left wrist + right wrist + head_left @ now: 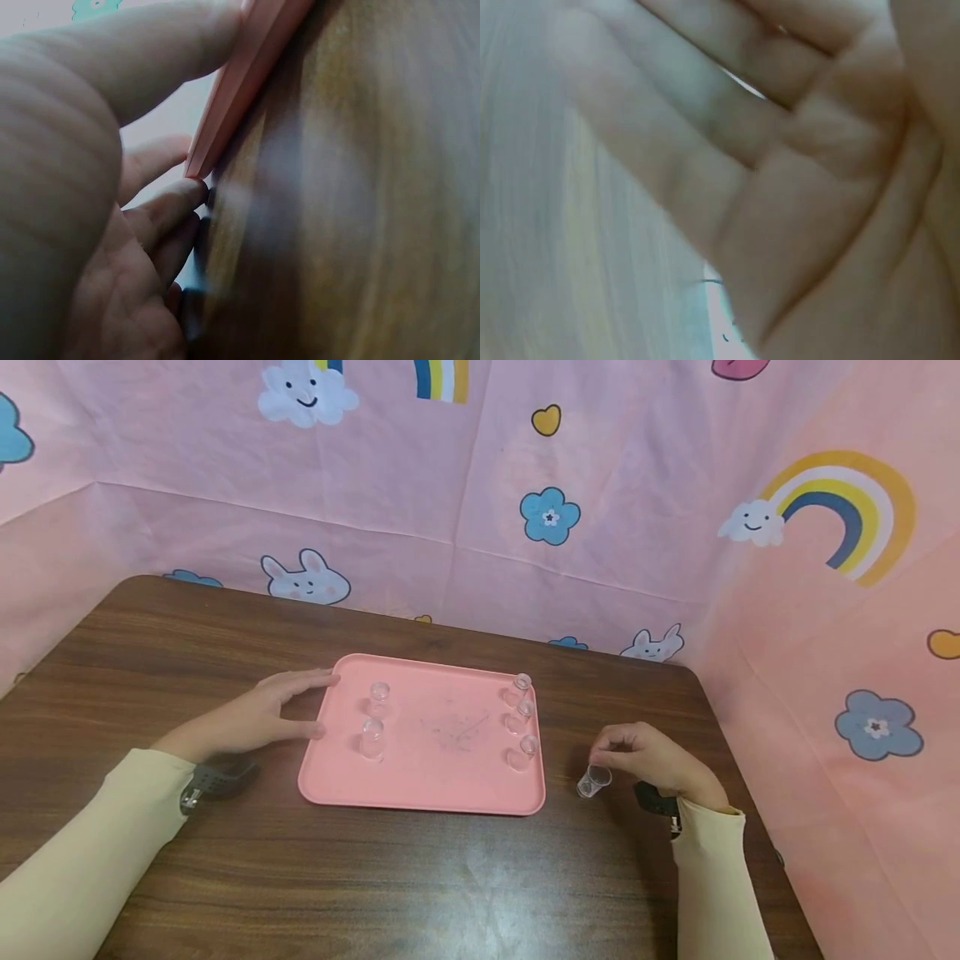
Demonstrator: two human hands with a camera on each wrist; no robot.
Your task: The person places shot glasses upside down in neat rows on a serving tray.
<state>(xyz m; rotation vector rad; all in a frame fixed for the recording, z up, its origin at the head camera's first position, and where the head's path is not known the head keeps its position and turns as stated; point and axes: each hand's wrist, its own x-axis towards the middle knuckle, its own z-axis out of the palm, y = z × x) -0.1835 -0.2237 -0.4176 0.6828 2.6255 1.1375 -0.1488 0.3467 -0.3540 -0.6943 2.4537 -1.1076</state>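
Off the tray's right side, my right hand [648, 760] pinches the rim of a small clear cup [594, 782] that leans close over the table. Its palm and blurred fingers fill the right wrist view, where the cup is hidden. My left hand [258, 714] spreads its thumb and fingers along the left rim of a pink tray [450, 793]; the left wrist view has the fingertips right at that rim [225, 97]. On the tray, two clear cups [379, 697] [372, 739] stand at the left. Three more [517, 690] [519, 717] [522, 752] form a column along the right edge.
The tray lies on a dark wood table [360, 893]. Pink cloth [465, 468] printed with rainbows, flowers and rabbits hangs behind the table and along its right side. Faint marks [453, 731] show on the tray's middle.
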